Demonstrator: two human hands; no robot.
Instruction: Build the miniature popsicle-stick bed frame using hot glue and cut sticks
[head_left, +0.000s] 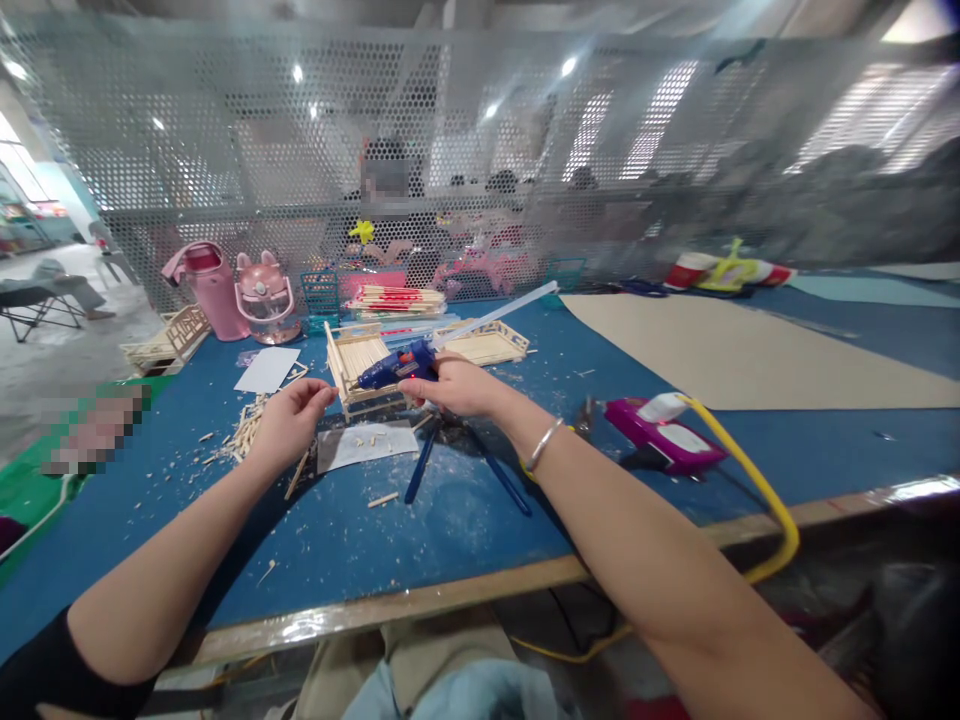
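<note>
My right hand (457, 385) is wrapped round a blue hot glue gun (401, 364). A long translucent glue stick (499, 312) pokes out of the gun's back end. The nozzle points left, over a small frame of wooden sticks (360, 360) shaped like a little bed. At that frame's left corner, my left hand (296, 415) is closed in a pinch; whatever is between the fingertips is too small to make out. Under the right hand lies a pair of pliers with blue handles (421, 462). A white sheet (367, 445) with stick bits lies in front of the frame.
Another stick tray (487, 345) stands behind the glue gun. Cut sticks (247, 425) are heaped at left. Pink bottles (214, 290) and bundled sticks (394, 300) line the back by a perforated screen (300, 150). A purple power strip (664, 435) with a yellow cable lies right.
</note>
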